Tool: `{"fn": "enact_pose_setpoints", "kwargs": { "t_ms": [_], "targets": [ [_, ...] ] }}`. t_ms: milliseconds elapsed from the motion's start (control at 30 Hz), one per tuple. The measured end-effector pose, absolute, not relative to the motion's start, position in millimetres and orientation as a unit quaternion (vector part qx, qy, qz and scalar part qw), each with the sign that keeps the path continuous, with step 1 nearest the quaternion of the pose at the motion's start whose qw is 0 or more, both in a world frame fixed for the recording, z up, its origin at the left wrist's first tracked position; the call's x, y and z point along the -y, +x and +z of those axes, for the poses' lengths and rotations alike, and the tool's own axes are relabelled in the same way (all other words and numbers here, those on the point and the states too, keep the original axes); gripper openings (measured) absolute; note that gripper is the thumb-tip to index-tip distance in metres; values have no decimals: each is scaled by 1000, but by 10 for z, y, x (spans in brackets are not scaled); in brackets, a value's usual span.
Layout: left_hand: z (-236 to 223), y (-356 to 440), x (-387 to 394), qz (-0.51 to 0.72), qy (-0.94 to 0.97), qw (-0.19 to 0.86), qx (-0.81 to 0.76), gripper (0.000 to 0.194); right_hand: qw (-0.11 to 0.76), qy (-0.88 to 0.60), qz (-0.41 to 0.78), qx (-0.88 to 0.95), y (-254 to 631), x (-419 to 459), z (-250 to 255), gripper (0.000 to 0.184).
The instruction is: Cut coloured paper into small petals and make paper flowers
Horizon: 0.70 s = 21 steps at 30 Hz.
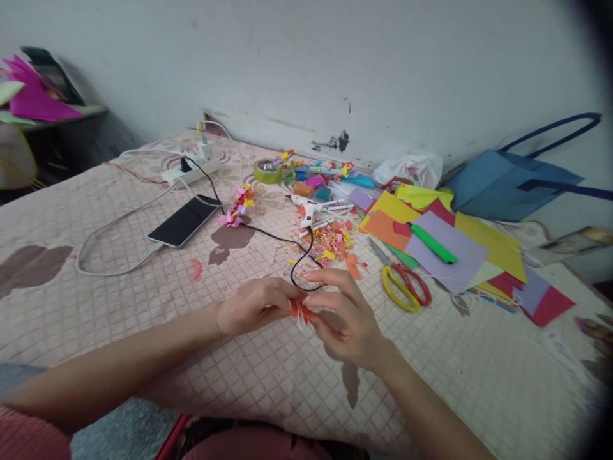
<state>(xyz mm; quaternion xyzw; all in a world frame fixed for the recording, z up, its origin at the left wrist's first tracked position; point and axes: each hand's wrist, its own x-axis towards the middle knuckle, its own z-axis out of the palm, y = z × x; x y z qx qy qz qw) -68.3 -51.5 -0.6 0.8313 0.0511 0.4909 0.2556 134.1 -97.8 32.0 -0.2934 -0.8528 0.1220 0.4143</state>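
Note:
A small orange piece (297, 310), maybe cut paper or foam, is held between my two hands over the near part of the table. A thin white loop, like string, hangs from it. My left hand (258, 305) pinches its left side with bent fingers. My right hand (352, 322) has thumb and fingertips on its right side, the upper fingers curved above it. The fingers partly hide the piece. Just beyond them lies a heap of colourful paper scraps (330, 244), beside a white glue gun (309, 212) with a black cord.
Right of the scraps lie scissors (402, 287) with yellow and red handles, and coloured sheets (445, 246) topped by a green cutter (432, 243). A phone (184, 220) on a cable, a power strip (191, 168), a flower-trimmed band (238, 207), tape (268, 172) and a blue bag (512, 182) stand farther back.

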Motion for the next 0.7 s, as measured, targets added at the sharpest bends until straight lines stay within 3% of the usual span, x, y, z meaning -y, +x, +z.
{"fn": "enact_pose_setpoints", "kwargs": {
  "t_ms": [267,700],
  "targets": [
    [35,-693,505,490,843,216,-41,16,419,-297,112,851,1327,979,286,18],
    [72,-718,525,466,866,176,-36,20,411,-298,110,854,1326,990,298,21]
  ]
}}
